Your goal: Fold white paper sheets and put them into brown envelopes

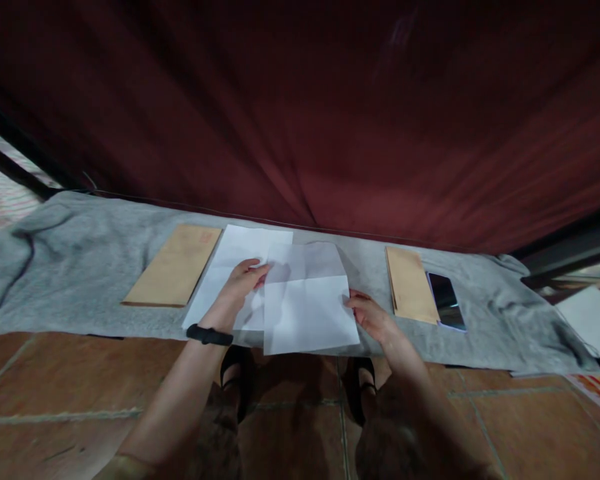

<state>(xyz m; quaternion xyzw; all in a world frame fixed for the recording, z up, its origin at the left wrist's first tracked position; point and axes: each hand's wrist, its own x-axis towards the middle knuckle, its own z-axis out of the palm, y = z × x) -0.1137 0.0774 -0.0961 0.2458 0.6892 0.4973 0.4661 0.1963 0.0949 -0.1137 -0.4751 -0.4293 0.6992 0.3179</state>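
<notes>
A creased white sheet of paper (307, 303) is held a little above a grey cloth (80, 267). My left hand (240, 283) pinches its upper left edge, fingers closed on it. My right hand (370, 317) grips its right edge. Under and to the left of that sheet lies a stack of white paper (225, 267). A black band is on my left wrist.
A brown envelope (175, 265) lies left of the paper stack. A second brown envelope (410, 285) lies to the right, with a phone (446, 300) beside it. A dark red curtain (300, 113) hangs behind. White paper (593, 320) sits at far right. Tiled floor and my shoes are below.
</notes>
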